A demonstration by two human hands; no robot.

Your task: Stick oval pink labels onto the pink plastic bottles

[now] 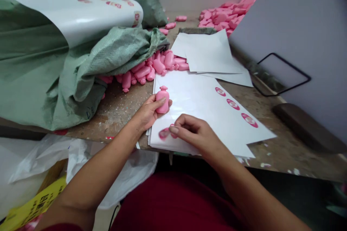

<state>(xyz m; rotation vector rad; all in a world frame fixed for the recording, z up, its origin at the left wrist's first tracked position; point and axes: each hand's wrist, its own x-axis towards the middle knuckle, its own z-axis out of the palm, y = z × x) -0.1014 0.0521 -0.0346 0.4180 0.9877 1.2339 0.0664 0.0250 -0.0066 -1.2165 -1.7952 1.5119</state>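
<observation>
My left hand (152, 110) is closed around a small pink plastic bottle (162, 101), which stands upright with its cap end away from me. To the right, my right hand (191, 130) pinches an oval pink sticker (164, 134) between thumb and fingertips. The sticker looks slightly blurred and hangs just over the sheet, left of the fingers. Beneath both hands lies a stack of white sticker sheets (187, 94). Three oval stickers (233, 104) remain in a row along the right side of the top sheet.
A green woven sack (78, 75) at left spills pink bottles (142, 72) onto the worktable (119, 108). On the sack lies another sticker sheet (89, 14). Blank white papers (210, 52) sit behind the stack. A pink heap (222, 16) is at the back right, near a black wire frame (291, 65).
</observation>
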